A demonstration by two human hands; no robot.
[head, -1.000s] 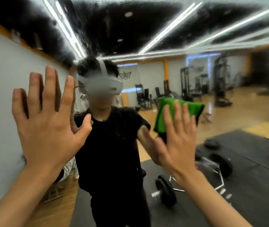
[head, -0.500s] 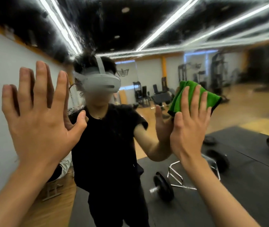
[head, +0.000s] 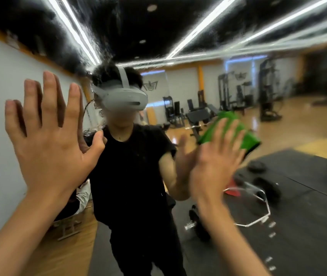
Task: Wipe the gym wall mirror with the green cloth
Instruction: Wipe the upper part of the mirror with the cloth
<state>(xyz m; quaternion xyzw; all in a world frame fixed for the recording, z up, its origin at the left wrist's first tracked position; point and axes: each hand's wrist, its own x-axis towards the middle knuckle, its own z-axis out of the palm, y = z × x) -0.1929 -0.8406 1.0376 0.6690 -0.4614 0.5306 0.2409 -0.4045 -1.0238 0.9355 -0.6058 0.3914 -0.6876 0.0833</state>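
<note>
Head view looks straight into the large gym wall mirror (head: 308, 126), which fills the frame and reflects a person in a black T-shirt (head: 130, 166) and a grey headset (head: 124, 100), with a barbell (head: 198, 222) on dark floor mats (head: 298, 226) at lower right.

My right hand (head: 216, 164), right of centre, presses the folded bright green cloth (head: 246, 136) flat against the glass. The cloth sticks out above and to the right of the fingertips, near mid-height. That grip is not clamped: the fingers lie straight and spread, holding the cloth by pressure alone. Hand and cloth are blurred, so I judge this to be mid-stroke.

My left hand (head: 53, 148), at the left of the frame, is spread with fingers apart and holds nothing. Its fingertips meet their reflection, so I take it to be braced on the glass.

I judge the wiping step to be in hand, with much of the mirror left to cover; speckled marks show in the upper centre. The next move calls for steady palm pressure so the cloth does not slip, and overlapping sweeps up toward those marks.
</note>
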